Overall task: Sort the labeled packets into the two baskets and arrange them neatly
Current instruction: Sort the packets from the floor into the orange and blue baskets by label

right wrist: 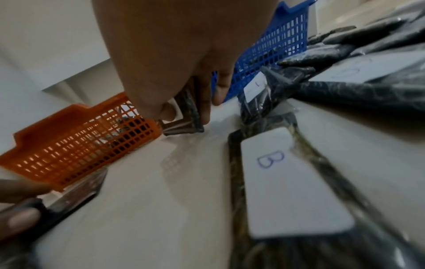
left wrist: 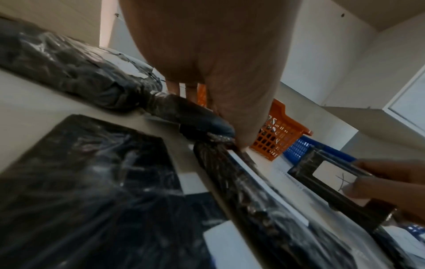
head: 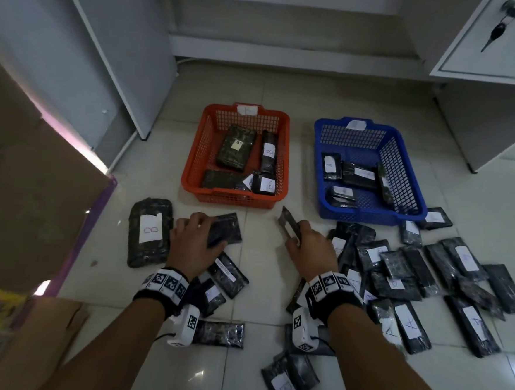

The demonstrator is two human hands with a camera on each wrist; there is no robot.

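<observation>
Holding one dark packet edge-up in the right hand, fingers and thumb pinching its sides, above bare floor tile between the orange basket and the blue basket. Gripping a second dark packet with the left hand, fingers curled over its near edge, just in front of the orange basket. Lying flat beside the left hand, a large B-labelled packet. Sitting in the orange basket, B-labelled packets; in the blue basket, A-labelled ones. Spreading right of the right hand, a loose pile of packets, overlapping on the floor.
</observation>
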